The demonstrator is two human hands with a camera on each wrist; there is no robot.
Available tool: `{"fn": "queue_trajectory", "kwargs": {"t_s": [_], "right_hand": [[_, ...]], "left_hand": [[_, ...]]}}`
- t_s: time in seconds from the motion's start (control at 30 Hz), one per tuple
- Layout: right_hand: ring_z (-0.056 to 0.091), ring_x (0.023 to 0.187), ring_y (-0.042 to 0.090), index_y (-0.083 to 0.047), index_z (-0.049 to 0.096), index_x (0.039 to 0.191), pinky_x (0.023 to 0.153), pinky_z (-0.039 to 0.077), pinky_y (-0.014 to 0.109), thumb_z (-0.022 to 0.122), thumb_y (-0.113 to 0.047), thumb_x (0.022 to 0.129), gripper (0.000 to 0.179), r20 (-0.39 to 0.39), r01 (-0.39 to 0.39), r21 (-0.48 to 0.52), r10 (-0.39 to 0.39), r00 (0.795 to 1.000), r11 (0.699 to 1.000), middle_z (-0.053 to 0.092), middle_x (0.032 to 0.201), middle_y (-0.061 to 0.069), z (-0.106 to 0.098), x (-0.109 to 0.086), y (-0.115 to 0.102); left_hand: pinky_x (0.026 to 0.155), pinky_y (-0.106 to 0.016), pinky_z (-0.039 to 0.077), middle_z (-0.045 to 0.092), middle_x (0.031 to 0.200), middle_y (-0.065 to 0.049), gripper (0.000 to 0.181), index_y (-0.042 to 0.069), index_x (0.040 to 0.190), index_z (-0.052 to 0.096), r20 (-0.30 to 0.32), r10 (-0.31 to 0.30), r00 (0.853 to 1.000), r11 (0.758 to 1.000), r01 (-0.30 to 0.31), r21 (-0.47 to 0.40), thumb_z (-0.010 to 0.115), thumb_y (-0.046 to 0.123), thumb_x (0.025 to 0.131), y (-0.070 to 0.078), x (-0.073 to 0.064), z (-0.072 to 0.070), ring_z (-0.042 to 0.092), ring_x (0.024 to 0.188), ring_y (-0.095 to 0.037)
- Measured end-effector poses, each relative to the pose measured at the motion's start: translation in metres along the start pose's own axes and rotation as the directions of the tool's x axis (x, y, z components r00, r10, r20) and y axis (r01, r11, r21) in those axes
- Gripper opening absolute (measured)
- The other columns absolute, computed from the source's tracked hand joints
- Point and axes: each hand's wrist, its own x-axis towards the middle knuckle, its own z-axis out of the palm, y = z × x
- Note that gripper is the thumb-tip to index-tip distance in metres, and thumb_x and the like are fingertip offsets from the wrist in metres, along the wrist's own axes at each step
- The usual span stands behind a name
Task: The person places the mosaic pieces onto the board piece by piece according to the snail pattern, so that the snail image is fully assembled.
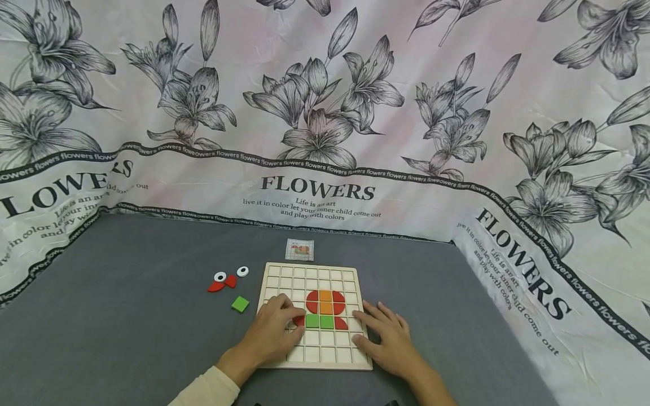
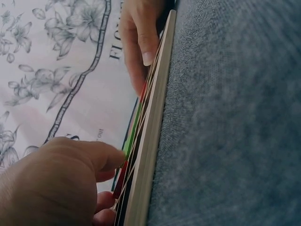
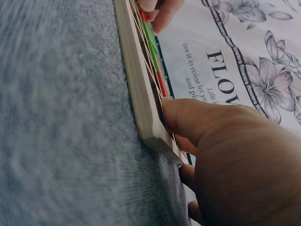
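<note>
A wooden grid board (image 1: 316,366) lies on the grey cloth. My left hand (image 1: 274,332) is over its left side, thumb and fingers pinching a red curved piece (image 1: 298,321) at the left end of a row. Beside that piece are two green squares (image 1: 320,321), then a red quarter piece (image 1: 341,323). Above the row, orange squares (image 1: 325,302) sit between red rounded pieces (image 1: 312,303). My right hand (image 1: 388,338) rests on the board's right edge, its thumb on the top and its fingers loosely extended. In the left wrist view, the red piece (image 2: 120,181) shows between thumb and fingers.
Left of the board lie a loose green square (image 1: 240,304), two red pieces (image 1: 215,287) and two white eye discs (image 1: 242,272). A small picture card (image 1: 299,250) is behind the board. Flower-printed cloth (image 1: 325,197) hangs around the back and sides.
</note>
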Motion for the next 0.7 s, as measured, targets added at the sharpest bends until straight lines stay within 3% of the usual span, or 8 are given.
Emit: {"fn": "queue_trajectory", "kwargs": {"t_s": [0.2,0.33,0.5,0.7], "right_hand": [[0.025,0.138,0.037,-0.021,0.063,0.132,0.100,0.012,0.067,0.063,-0.048,0.090,0.050,0.006,0.006,0.000,-0.006,1.000,1.000,0.044,0.146,0.004,-0.0007,0.0008,-0.0003],[0.026,0.138,0.038,-0.021,0.062,0.132,0.100,0.012,0.068,0.062,-0.048,0.090,0.050,0.004,0.013,-0.005,-0.013,1.000,1.000,0.044,0.146,0.004,-0.0011,0.0011,-0.0006],[0.026,0.138,0.038,-0.021,0.063,0.132,0.100,0.012,0.067,0.062,-0.049,0.090,0.050,0.002,0.017,0.003,-0.017,1.000,1.000,0.045,0.145,0.004,-0.0013,0.0016,-0.0004],[0.026,0.137,0.038,-0.021,0.063,0.132,0.100,0.013,0.066,0.061,-0.050,0.090,0.051,0.004,0.010,0.008,-0.010,1.000,1.000,0.045,0.145,0.004,-0.0007,0.0005,0.0003]], "left_hand": [[0.069,-0.033,0.036,0.043,0.087,0.008,0.022,0.017,0.100,0.078,0.121,-0.075,0.990,0.997,0.075,0.000,0.071,0.020,0.080,0.0023,0.0009,-0.0031,0.040,0.078,-0.010],[0.070,-0.034,0.036,0.042,0.088,0.009,0.022,0.018,0.101,0.078,0.146,-0.090,0.985,0.996,0.091,0.003,0.071,0.022,0.081,0.0026,0.0012,-0.0038,0.039,0.080,-0.010],[0.070,-0.034,0.037,0.044,0.090,0.008,0.022,0.017,0.101,0.076,0.111,-0.095,0.989,0.994,0.100,-0.041,0.071,0.020,0.080,0.0015,0.0006,-0.0039,0.041,0.081,-0.010],[0.074,-0.035,0.045,0.050,0.094,0.001,0.024,0.007,0.106,0.073,0.042,-0.108,0.993,0.964,0.115,-0.241,0.072,0.008,0.082,-0.0012,-0.0008,-0.0067,0.050,0.087,-0.018]]}}
